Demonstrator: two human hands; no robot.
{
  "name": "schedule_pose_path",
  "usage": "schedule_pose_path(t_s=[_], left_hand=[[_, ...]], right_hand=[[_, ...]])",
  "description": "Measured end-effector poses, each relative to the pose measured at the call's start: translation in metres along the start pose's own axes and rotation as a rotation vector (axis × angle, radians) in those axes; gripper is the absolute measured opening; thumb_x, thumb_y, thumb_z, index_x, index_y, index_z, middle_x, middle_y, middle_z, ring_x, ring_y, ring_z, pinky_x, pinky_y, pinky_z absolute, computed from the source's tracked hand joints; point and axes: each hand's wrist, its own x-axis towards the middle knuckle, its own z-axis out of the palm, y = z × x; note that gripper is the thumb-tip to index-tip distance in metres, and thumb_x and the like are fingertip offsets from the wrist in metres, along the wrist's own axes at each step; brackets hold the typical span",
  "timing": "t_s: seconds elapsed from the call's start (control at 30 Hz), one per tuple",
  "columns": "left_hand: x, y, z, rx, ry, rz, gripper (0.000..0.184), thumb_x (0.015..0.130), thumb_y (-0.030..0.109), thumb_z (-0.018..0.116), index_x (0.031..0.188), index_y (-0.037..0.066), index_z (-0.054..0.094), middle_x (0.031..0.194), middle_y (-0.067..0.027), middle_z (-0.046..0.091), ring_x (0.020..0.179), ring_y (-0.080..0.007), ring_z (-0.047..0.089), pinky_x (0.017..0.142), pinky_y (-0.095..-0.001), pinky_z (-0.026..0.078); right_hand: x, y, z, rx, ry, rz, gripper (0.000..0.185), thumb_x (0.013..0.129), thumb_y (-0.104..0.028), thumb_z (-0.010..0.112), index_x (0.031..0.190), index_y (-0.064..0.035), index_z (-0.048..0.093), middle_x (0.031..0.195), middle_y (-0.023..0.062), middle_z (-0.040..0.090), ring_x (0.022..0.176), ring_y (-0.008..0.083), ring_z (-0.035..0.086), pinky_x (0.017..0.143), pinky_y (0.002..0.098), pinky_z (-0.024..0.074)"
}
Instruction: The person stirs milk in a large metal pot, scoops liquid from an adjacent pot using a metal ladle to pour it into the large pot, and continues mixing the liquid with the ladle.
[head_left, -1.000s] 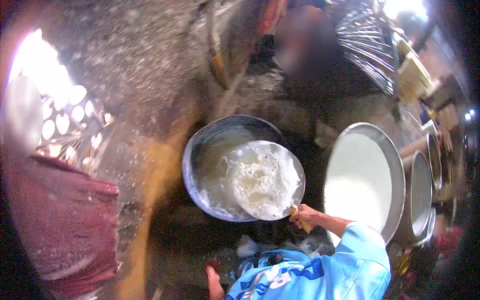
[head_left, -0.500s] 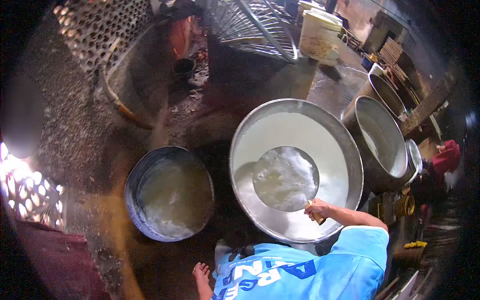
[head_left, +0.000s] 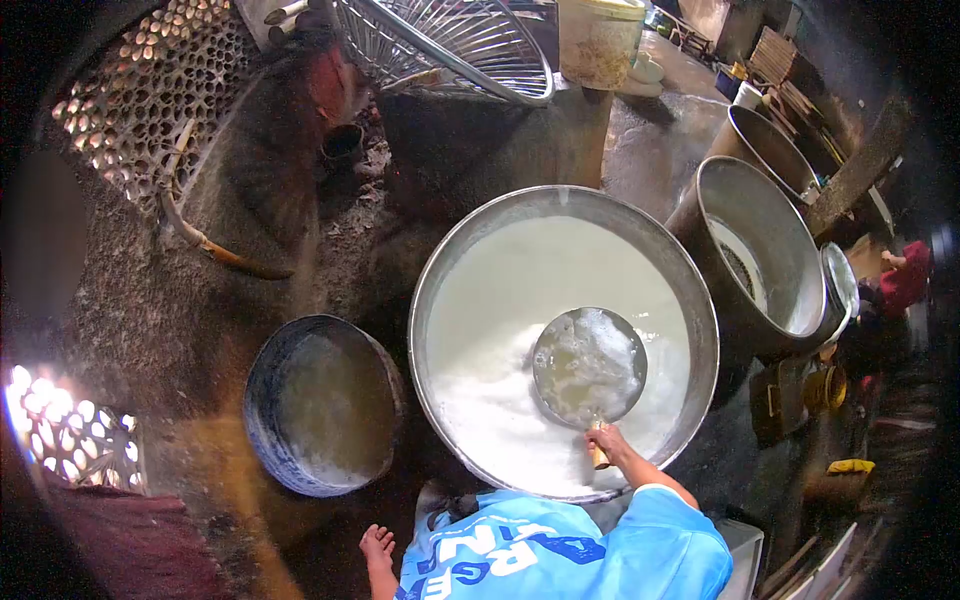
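Observation:
My right hand point(head_left: 605, 441) is closed round the short wooden handle point(head_left: 599, 458) of a round metal scoop point(head_left: 590, 367). Cloudy, foamy liquid lies in the scoop, which rests low inside a wide metal vat point(head_left: 428, 300) of white liquid. Foam spreads on the vat's liquid left of the scoop. My left hand point(head_left: 377, 545) hangs beside my body at the bottom, fingers apart and slightly curled, holding nothing. A blue-grey tub point(head_left: 262, 425) with murky, frothy liquid stands left of the vat.
More metal vats point(head_left: 680, 215) stand at the right. At the top are a slatted metal frame point(head_left: 460, 60) and a stained white bucket point(head_left: 598, 50). A curved stick point(head_left: 235, 258) leans at the left. Part of a person in red point(head_left: 905, 280) shows at the far right.
The scoop has gone from over the blue-grey tub to inside the wide vat, and now sits lower there amid foam. The view has shifted right. My left hand hangs clear of my body.

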Motion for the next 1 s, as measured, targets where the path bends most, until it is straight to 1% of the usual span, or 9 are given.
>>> schedule_pose_path(t_s=[0.17, 0.23, 0.37, 0.43, 0.6, 0.7, 0.77, 0.9, 1.0], left_hand=[[-0.015, 0.023, 0.008, 0.052, -0.03, 0.076, 0.031, 0.086, 0.028, 0.053, 0.112, 0.012, 0.054, 0.087, -0.004, 0.061, 0.075, -0.0206, 0.06, 0.066, -0.0399, 0.044], [-0.023, 0.028, 0.008, 0.054, -0.034, 0.067, 0.03, 0.086, 0.027, 0.051, 0.112, 0.012, 0.054, 0.085, -0.0034, 0.061, 0.075, -0.0202, 0.06, 0.066, -0.0384, 0.043], [-0.008, 0.027, -0.009, 0.079, -0.025, 0.042, 0.032, 0.086, 0.027, 0.05, 0.114, 0.012, 0.054, 0.086, -0.0035, 0.061, 0.075, -0.0205, 0.06, 0.066, -0.0381, 0.043], [0.0, 0.02, -0.02, 0.051, -0.017, 0.022, 0.033, 0.086, 0.027, 0.05, 0.115, 0.012, 0.053, 0.087, -0.0038, 0.062, 0.075, -0.0209, 0.06, 0.067, -0.0392, 0.043], [0.01, 0.001, -0.058, -0.077, 0.046, -0.029, 0.034, 0.086, 0.027, 0.053, 0.116, 0.012, 0.053, 0.087, -0.0035, 0.063, 0.074, -0.0206, 0.061, 0.067, -0.0389, 0.046], [0.01, -0.006, -0.087, -0.132, 0.069, -0.018, 0.034, 0.086, 0.026, 0.055, 0.116, 0.011, 0.054, 0.087, -0.0032, 0.063, 0.071, -0.0183, 0.062, 0.061, -0.0334, 0.048], [0.027, -0.018, -0.121, -0.45, -0.133, -0.017, 0.034, 0.086, 0.027, 0.057, 0.116, 0.01, 0.053, 0.087, -0.0036, 0.063, 0.068, -0.0163, 0.062, 0.056, -0.0287, 0.047], [0.028, -0.013, -0.143, -0.371, 0.146, -0.038, 0.032, 0.088, 0.024, 0.049, 0.115, 0.008, 0.054, 0.092, -0.0068, 0.062, 0.074, -0.018, 0.062, 0.061, -0.0304, 0.049], [0.015, -0.022, -0.172, -0.355, 0.255, -0.126, 0.037, 0.087, 0.023, 0.046, 0.121, 0.007, 0.051, 0.101, -0.0105, 0.061, 0.084, -0.0224, 0.061, 0.072, -0.0366, 0.049]], right_hand=[[0.017, 0.031, 0.061, 0.313, -0.074, 0.127, 0.008, 0.079, -0.004, 0.055, 0.072, -0.0042, 0.051, 0.056, 0.0026, 0.048, 0.043, 0.0119, 0.047, 0.039, 0.0254, 0.0463], [0.023, 0.036, 0.09, 0.553, -0.246, 0.273, 0.008, 0.081, -0.006, 0.055, 0.075, -0.0045, 0.051, 0.057, 0.001, 0.047, 0.044, 0.0109, 0.046, 0.04, 0.0246, 0.0459], [-0.013, 0.0, 0.163, 0.707, -0.507, 0.347, 0.012, 0.086, -0.007, 0.052, 0.074, -0.007, 0.048, 0.055, -0.004, 0.038, 0.043, 0.0062, 0.038, 0.039, 0.0207, 0.0379], [-0.032, -0.015, 0.192, 0.873, -0.73, 0.516, 0.02, 0.087, -0.007, 0.052, 0.069, -0.0105, 0.042, 0.054, -0.0056, 0.034, 0.042, 0.0054, 0.034, 0.038, 0.0192, 0.0331], [-0.093, -0.053, 0.265, 0.411, -0.987, 0.549, 0.023, 0.084, -0.012, 0.058, 0.067, -0.013, 0.043, 0.051, -0.0051, 0.034, 0.041, 0.0051, 0.033, 0.035, 0.0202, 0.0296], [-0.121, -0.086, 0.349, -0.059, -0.986, 0.3, 0.019, 0.081, -0.014, 0.062, 0.07, -0.0105, 0.047, 0.053, -0.002, 0.042, 0.041, 0.0073, 0.04, 0.035, 0.022, 0.0328], [-0.101, -0.087, 0.409, -0.395, -0.788, 0.17, 0.014, 0.079, -0.011, 0.064, 0.075, -0.0062, 0.051, 0.056, 0.0025, 0.048, 0.042, 0.0115, 0.046, 0.037, 0.0257, 0.0375], [-0.005, -0.083, 0.517, -0.738, -0.668, -0.45, 0.018, 0.077, -0.008, 0.061, 0.087, 0.0046, 0.053, 0.063, 0.0087, 0.056, 0.051, 0.0186, 0.054, 0.044, 0.0335, 0.0454], [0.113, -0.056, 0.582, -1.263, -0.132, -0.782, 0.034, 0.077, -0.015, 0.064, 0.1, 0.0052, 0.05, 0.077, 0.0165, 0.061, 0.067, 0.0279, 0.061, 0.054, 0.0358, 0.0477]])
